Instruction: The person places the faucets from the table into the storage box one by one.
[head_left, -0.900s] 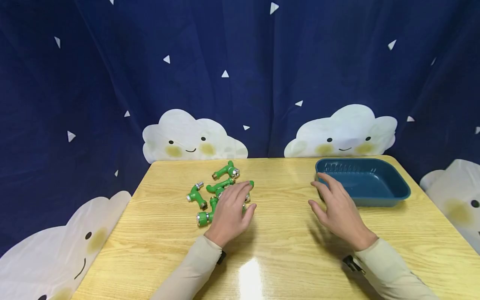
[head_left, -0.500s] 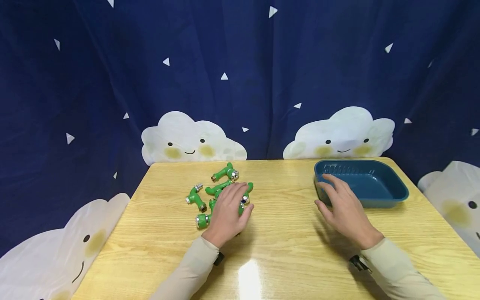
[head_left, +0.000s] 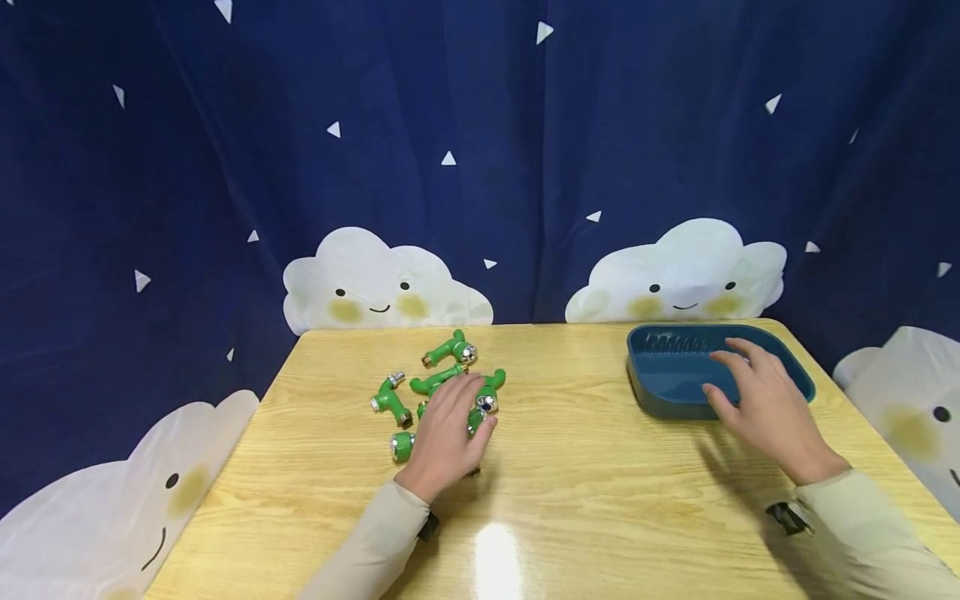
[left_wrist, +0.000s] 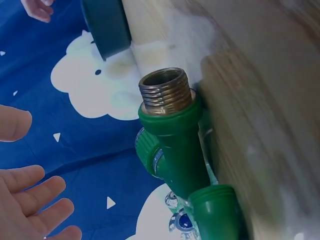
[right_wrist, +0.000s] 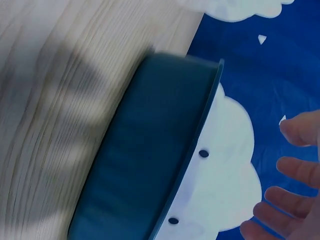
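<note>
Several green plastic taps with chrome and brass ends lie in a loose group on the left half of the table. Among them are a far tap [head_left: 450,348] and a left tap [head_left: 392,402]. My left hand [head_left: 446,437] hovers over the near part of the group, fingers spread and holding nothing, and hides some taps. In the left wrist view, a green tap [left_wrist: 180,155] with a threaded brass end lies apart from the fingertips [left_wrist: 52,210]. My right hand [head_left: 772,408], empty with fingers loosely bent, is over the near side of the dark blue plastic bin [head_left: 667,407].
The wooden table [head_left: 570,467] ends at a dark blue curtain [head_left: 465,100] with white clouds and triangles. The bin stands near the table's back right corner. A black strap [head_left: 789,518] is at the right wrist, below the sleeve.
My right hand has moved right, from beside the bin's left end to over its near side. My left hand has shifted slightly left and down in the picture. The taps lie where they were.
</note>
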